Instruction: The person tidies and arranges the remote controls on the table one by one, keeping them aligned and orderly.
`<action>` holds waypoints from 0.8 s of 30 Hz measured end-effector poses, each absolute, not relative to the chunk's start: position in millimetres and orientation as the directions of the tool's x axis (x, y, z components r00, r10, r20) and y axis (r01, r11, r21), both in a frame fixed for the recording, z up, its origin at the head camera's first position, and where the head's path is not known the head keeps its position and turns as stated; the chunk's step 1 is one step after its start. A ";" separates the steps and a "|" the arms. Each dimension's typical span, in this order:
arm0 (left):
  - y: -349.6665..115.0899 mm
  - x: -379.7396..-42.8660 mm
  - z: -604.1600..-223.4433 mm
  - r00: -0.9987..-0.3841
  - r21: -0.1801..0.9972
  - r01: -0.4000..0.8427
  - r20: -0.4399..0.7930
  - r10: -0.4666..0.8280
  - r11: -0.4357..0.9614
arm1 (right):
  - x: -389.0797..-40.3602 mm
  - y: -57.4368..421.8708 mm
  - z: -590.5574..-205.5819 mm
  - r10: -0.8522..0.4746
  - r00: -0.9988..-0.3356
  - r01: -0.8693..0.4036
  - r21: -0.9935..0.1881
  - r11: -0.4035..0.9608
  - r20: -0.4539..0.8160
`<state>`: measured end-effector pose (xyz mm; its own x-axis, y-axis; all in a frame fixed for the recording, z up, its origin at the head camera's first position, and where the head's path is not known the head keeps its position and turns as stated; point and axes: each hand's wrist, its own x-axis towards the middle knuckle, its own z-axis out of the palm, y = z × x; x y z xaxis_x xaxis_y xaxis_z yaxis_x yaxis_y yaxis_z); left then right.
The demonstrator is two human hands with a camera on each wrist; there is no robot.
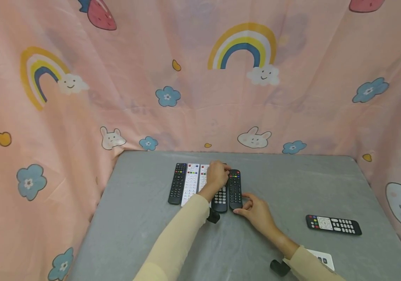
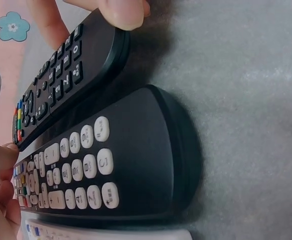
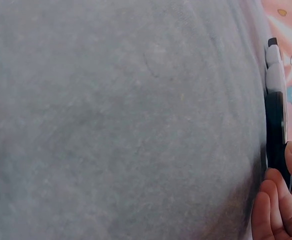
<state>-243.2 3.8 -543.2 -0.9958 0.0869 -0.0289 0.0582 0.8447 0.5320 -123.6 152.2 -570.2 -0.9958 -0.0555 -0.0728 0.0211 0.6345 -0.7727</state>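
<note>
A slim black remote control with dark keys lies at the right end of a side-by-side row. My right hand pinches its near end, the thumb at the bottom corner and the fingers along the right side. My left hand reaches over the row and holds the far end of the same remote with curled fingers. Just left of it lies a black remote with white keys, partly hidden by the left hand in the head view. The right wrist view shows the right hand's fingers at the dark remote's end.
Further left in the row are two white remotes and a black remote. Another black remote with white keys lies at the right. A white remote is partly under the right sleeve. A patterned curtain stands behind the grey table.
</note>
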 end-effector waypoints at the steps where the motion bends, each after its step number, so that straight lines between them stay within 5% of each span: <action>1: 4.2 -243.2 -543.1 -0.996 0.529 0.055 -0.028 0.083 0.847 | -123.8 152.1 -570.6 -0.056 -0.996 0.021 -0.774 0.633 -0.074; 24: 11.0 -243.5 -549.5 -0.992 0.318 0.115 -0.008 0.125 0.941 | -127.5 147.0 -578.6 -0.037 -0.996 0.034 -0.752 0.658 -0.077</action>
